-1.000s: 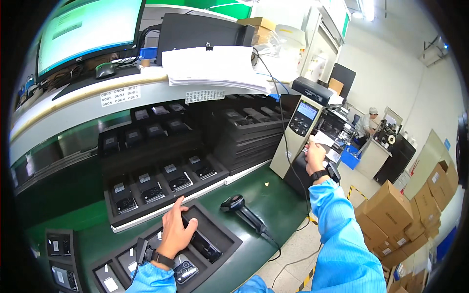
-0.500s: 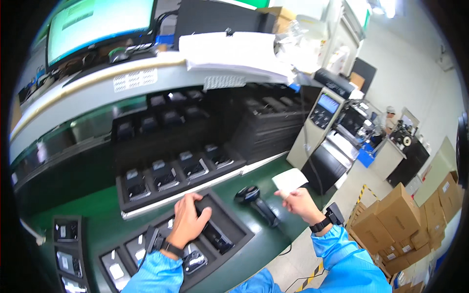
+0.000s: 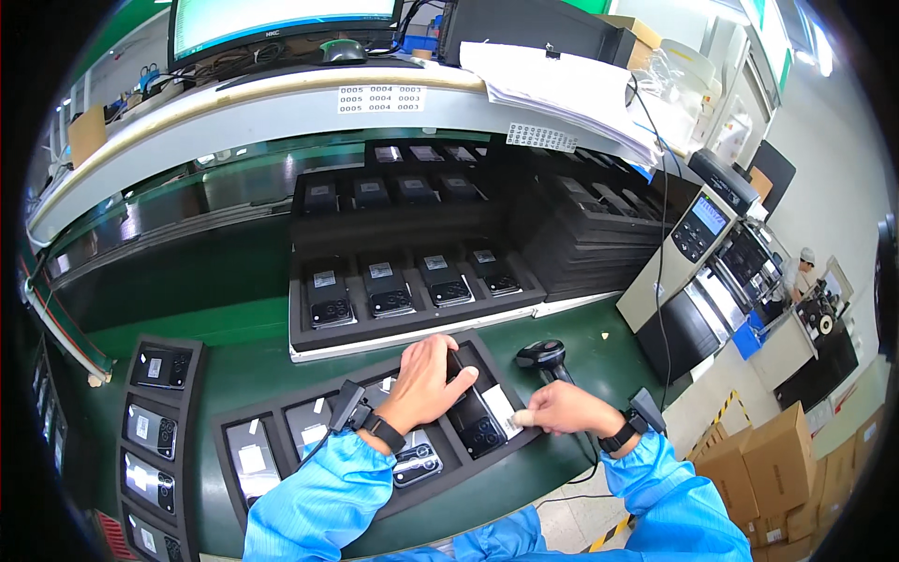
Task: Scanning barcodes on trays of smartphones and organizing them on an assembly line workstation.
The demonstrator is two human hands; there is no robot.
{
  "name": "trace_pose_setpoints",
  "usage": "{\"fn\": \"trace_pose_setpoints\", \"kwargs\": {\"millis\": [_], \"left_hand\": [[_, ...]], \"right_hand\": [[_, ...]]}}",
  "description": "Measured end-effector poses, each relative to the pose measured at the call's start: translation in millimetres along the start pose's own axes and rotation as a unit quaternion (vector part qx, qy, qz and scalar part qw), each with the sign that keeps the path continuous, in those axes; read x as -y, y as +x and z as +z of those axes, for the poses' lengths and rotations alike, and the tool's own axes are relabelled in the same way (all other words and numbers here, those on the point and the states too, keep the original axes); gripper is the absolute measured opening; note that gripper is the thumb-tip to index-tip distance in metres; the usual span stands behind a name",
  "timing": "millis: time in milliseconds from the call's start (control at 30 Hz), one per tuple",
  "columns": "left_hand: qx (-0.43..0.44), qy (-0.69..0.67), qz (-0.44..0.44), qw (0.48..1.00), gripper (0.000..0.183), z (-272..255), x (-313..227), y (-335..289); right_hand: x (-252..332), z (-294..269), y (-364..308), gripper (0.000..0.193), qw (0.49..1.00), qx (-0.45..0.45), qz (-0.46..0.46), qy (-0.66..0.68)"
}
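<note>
A black phone with a cluster of camera lenses sits in the rightmost compartment of a black foam tray in front of me. My left hand grips the phone's upper end between thumb and fingers. My right hand pinches a white label, which lies along the phone's right edge; I cannot tell whether it is stuck on. A beige cover shows on the right fingertip. Other phones, such as a silver one, fill the compartments to the left, partly hidden by my left arm.
A black handheld scanner lies just behind my right hand. Foam trays of phones stack at the back; another tray stands at left. A label printer is at right, with cardboard boxes beyond. A shelf overhangs the bench.
My right hand has brought the white label down and left onto the phone's edge. My left hand now closes on the phone's upper end. The whole view has shifted.
</note>
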State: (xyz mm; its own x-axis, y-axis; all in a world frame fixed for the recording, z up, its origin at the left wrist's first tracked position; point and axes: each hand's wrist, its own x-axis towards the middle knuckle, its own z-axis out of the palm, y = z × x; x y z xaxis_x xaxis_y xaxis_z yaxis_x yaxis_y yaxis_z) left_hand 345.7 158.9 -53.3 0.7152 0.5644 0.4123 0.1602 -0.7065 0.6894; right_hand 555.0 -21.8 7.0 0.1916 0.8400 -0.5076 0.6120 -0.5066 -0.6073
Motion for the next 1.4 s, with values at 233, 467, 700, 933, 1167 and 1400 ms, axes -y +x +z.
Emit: {"fn": "trace_pose_setpoints", "kwargs": {"millis": [233, 467, 700, 933, 1167, 1400], "left_hand": [[0.038, 0.077, -0.002, 0.996, 0.054, 2.7, -3.9, 2.0], [0.034, 0.129, 0.048, 0.99, 0.054, 0.7, 7.9, -6.3], [0.125, 0.098, -0.023, 0.987, 0.05, -65.0, 6.8, -34.7], [0.045, 0.151, -0.041, 0.987, 0.038, -85.4, 19.8, -77.5], [0.036, 0.167, -0.012, 0.985, 0.039, -80.6, 26.4, -78.8], [0.039, 0.177, -0.008, 0.983, 0.046, -82.2, 20.1, -77.2]], "right_hand": [[-16.8, 6.2, -15.9, 0.036, 0.929, -0.36, -0.079, 0.043], [-41.7, 12.1, 10.0, 0.061, 0.879, -0.469, -0.073, -0.045], [-9.1, 9.4, -8.0, 0.065, 0.899, -0.432, -0.046, 0.05], [81.7, 62.2, -26.8, 0.096, 0.975, -0.079, -0.089, 0.189], [105.6, 103.7, -21.4, 0.081, 0.969, -0.128, -0.177, 0.112], [102.6, 97.9, -33.2, 0.08, 0.969, -0.103, -0.152, 0.163]]}}
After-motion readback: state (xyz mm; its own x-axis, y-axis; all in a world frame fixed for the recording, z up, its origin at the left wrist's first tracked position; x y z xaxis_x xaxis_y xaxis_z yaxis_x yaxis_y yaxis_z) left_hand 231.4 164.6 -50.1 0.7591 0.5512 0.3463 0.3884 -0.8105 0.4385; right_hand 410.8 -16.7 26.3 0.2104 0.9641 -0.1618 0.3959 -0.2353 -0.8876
